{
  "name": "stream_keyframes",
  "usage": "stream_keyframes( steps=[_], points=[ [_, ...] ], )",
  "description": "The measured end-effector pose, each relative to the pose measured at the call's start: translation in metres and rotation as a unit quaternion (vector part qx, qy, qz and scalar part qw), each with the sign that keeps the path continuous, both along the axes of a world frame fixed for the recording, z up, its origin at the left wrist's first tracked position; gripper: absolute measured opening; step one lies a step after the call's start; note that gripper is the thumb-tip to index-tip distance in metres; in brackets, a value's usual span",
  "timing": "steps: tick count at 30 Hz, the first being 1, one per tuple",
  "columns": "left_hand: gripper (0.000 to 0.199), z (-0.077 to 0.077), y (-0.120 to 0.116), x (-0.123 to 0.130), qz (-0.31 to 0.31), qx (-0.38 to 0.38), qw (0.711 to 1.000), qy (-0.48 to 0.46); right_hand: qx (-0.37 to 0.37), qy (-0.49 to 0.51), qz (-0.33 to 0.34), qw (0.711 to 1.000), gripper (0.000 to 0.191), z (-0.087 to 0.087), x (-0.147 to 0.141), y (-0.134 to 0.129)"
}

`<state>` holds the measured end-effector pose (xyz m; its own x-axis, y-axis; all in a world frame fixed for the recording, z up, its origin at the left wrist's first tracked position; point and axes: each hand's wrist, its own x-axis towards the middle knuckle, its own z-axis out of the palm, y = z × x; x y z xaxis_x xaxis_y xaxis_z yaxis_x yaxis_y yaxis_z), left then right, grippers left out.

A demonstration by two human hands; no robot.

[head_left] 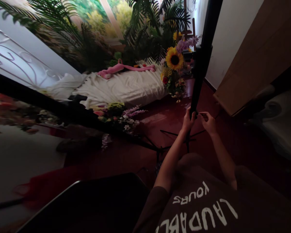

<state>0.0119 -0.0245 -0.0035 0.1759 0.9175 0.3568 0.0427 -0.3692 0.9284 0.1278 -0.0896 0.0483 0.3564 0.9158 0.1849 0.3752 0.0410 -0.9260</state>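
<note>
A black light stand (199,76) rises in front of me, slightly tilted in view, its spread legs on the dark red floor. My left hand (188,122) is wrapped around the lower part of its pole. At the same height, my right hand (208,123) is closed in a pinch on a small dark knob (196,115) at the side of the pole. The knob is mostly hidden by the fingers and the dim light. Higher on the pole sits a black clamp collar (203,56).
Another black stand (82,118) slants across the left. Beyond are a white-draped platform (128,85) with a pink plush toy (116,68), sunflowers (174,59) and palm leaves (147,29). A brown board (252,61) leans at right; a large black panel (92,204) is near me.
</note>
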Motion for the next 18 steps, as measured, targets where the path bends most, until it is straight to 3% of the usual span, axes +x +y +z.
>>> stream_keyframes(
  steps=[6, 8, 10, 14, 18],
  points=[
    [0.046, 0.004, -0.002, 0.0, -0.006, -0.004, 1.0, -0.008, -0.044, -0.034, -0.048, 0.997, 0.05, -0.002, -0.004, 0.014],
    [0.047, 0.005, -0.002, -0.001, -0.007, -0.003, 1.0, -0.006, -0.056, 0.03, -0.052, 0.997, 0.05, -0.001, -0.005, 0.02],
    [0.048, 0.005, -0.002, -0.001, -0.005, -0.001, 1.0, -0.003, -0.116, 0.141, -0.05, 0.982, 0.047, 0.0, -0.004, 0.024],
    [0.046, 0.003, -0.001, -0.001, -0.002, -0.001, 1.0, 0.004, -0.251, 0.353, 0.055, 0.9, 0.047, 0.003, 0.004, 0.029],
    [0.046, 0.001, -0.001, -0.001, -0.001, 0.001, 1.0, 0.007, -0.288, 0.495, 0.186, 0.799, 0.054, 0.004, 0.011, 0.033]
  ],
)
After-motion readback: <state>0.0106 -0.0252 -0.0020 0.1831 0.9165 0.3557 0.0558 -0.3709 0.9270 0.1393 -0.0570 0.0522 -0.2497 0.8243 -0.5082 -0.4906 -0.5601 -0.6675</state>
